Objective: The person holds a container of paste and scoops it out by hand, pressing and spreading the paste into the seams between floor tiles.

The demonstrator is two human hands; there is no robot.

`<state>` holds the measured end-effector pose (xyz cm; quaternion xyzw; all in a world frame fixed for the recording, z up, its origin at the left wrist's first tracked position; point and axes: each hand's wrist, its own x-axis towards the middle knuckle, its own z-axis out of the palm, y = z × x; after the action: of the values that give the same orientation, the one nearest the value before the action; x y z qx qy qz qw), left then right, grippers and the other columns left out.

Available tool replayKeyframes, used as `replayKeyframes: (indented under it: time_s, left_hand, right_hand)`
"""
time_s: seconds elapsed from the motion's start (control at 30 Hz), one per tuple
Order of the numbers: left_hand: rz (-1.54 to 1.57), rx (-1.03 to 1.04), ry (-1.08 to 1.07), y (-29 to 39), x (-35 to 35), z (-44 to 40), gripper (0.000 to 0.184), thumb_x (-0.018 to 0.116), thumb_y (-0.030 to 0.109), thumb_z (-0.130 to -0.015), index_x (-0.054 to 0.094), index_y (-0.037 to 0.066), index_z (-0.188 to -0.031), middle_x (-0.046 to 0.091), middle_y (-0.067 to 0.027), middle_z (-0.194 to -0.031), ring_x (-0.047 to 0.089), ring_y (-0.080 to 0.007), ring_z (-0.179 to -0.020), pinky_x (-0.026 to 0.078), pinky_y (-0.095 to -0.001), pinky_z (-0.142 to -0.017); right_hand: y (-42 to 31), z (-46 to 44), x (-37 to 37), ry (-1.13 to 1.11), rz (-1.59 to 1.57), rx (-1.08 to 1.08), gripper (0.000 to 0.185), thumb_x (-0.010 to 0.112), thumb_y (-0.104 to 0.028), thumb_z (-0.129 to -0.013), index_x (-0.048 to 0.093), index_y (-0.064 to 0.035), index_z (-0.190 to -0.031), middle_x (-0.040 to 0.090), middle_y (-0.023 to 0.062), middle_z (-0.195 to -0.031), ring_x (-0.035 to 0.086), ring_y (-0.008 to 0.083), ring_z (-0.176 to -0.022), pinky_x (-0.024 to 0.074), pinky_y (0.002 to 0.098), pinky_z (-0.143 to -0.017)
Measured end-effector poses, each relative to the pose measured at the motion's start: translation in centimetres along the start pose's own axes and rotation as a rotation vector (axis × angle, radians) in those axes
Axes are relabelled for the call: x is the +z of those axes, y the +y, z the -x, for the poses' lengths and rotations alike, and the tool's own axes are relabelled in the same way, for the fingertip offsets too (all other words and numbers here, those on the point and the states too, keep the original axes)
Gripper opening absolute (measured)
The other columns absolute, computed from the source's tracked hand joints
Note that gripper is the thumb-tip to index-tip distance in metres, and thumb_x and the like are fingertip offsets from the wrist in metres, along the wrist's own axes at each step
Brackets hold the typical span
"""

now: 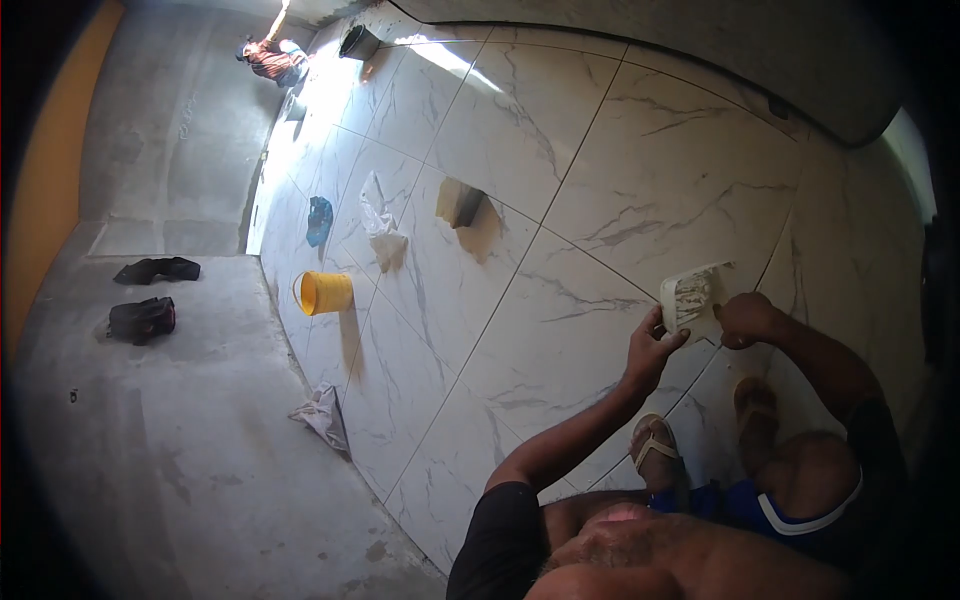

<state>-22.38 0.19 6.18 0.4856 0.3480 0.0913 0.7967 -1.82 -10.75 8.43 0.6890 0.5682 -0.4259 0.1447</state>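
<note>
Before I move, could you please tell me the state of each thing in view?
Shallow white plastic container, open, held at its edge by the left hand, streaked inside.
Right hand, fingers curled, any tool unclear.
Yellow plastic bucket, uncovered, contents unseen.
Translucent white plastic bag, crumpled.
Blue plastic piece, crumpled.
Pale cloth, crumpled by the tile edge.
Black fabric bundle, heaped on concrete.
Beige sandals, worn.

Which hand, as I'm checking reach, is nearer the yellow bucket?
Left: the left hand is at the white container, on the side toward the yellow bucket; the right hand is farther off, past the container.
</note>
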Motion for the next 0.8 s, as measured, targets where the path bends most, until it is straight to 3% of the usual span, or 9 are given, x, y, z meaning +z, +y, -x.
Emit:
replayKeyframes:
  time_s: [0.37,0.47,0.57,0.77,0.8]
  left_hand:
    - [0.061,-0.056,-0.012,-0.1,-0.1,0.1,0.066,0.075,0.007,-0.086,0.046,0.001,-0.145,0.064,-0.0087,-0.123,0.062,-0.0170,-0.108,0.049,-0.0305,-0.094]
    - [0.078,-0.072,-0.011,-0.1,-0.2,0.2,0.065,0.075,0.008,-0.087,0.046,0.001,-0.145,0.064,-0.0085,-0.123,0.062,-0.0169,-0.108,0.050,-0.0305,-0.094]
    - [0.065,-0.083,-0.011,0.1,-0.3,0.2,0.063,0.074,0.009,-0.088,0.047,0.001,-0.144,0.064,-0.0086,-0.122,0.062,-0.0168,-0.107,0.050,-0.0309,-0.093]
    - [0.050,-0.118,-0.072,1.2,-0.1,-0.1,0.064,0.073,0.008,-0.088,0.046,-0.001,-0.144,0.064,-0.0109,-0.122,0.062,-0.0177,-0.108,0.051,-0.0319,-0.092]
    - [0.047,-0.127,-0.095,1.3,0.0,0.0,0.064,0.073,0.008,-0.087,0.046,-0.001,-0.144,0.064,-0.0113,-0.122,0.062,-0.0179,-0.108,0.052,-0.0320,-0.092]
  right_hand:
    - [1.3,-0.8,1.1,0.060,-0.044,-0.045,0.050,0.070,-0.053,-0.079,0.071,-0.0123,-0.108,0.072,0.0152,-0.093,0.070,0.0358,-0.094,0.0550,0.0489,-0.079]
    - [0.8,0.0,0.4,0.095,-0.022,-0.037,0.045,0.072,-0.053,-0.079,0.075,-0.0117,-0.097,0.072,0.0143,-0.092,0.071,0.0341,-0.092,0.0555,0.0484,-0.079]
    - [0.3,0.5,0.3,0.156,0.066,-0.029,0.042,0.075,-0.049,-0.079,0.073,-0.0147,-0.104,0.072,0.0125,-0.088,0.072,0.0329,-0.085,0.0560,0.0480,-0.075]
    - [-0.4,-0.4,1.5,0.514,0.197,-0.512,0.043,0.078,-0.039,-0.077,0.065,-0.0229,-0.115,0.071,0.0079,-0.083,0.072,0.0311,-0.075,0.0555,0.0474,-0.065]
    - [-0.6,-0.1,1.1,0.476,0.197,-0.514,0.044,0.078,-0.039,-0.076,0.065,-0.0230,-0.115,0.071,0.0073,-0.083,0.072,0.0307,-0.075,0.0554,0.0474,-0.064]
